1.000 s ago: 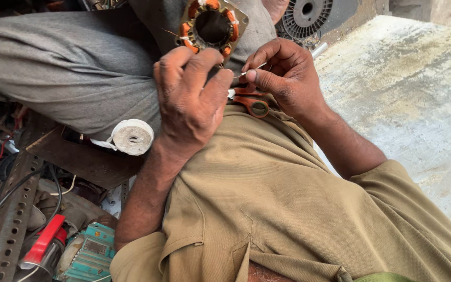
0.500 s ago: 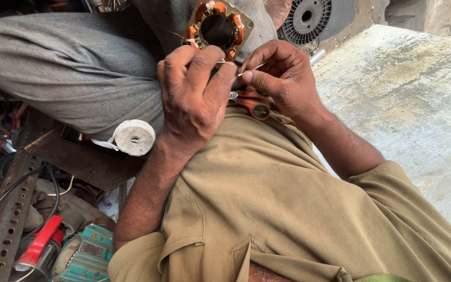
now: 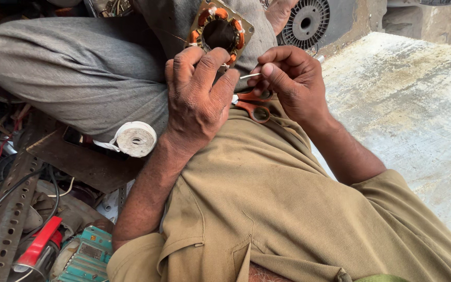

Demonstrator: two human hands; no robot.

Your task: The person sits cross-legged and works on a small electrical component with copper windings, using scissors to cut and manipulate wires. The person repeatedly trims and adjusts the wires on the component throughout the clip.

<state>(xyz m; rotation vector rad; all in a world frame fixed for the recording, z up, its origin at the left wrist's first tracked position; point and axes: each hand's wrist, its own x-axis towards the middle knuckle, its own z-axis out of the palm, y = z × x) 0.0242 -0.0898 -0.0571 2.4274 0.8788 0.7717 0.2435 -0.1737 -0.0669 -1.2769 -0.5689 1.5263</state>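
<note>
- Left hand (image 3: 199, 99) — fingers curled around the lower edge of the stator (image 3: 219, 32), gripping it above the lap.
- Right hand (image 3: 288, 78) — thumb and forefinger pinch a thin white wire (image 3: 249, 75) just beside the stator.
- Orange scissors (image 3: 251, 104) lie on the lap beneath both hands.
- Tape roll (image 3: 135, 139) rests near the left wrist.

The person wears a khaki-olive shirt (image 3: 288, 209) of plain woven cloth, creased across the lap, with stitched seams and a buttoned flap at the lower hem. Both forearms are bare. The left hand (image 3: 199, 99) and right hand (image 3: 291, 78) are ungloved and ringless, knuckles creased, nails short and grimy.
</note>
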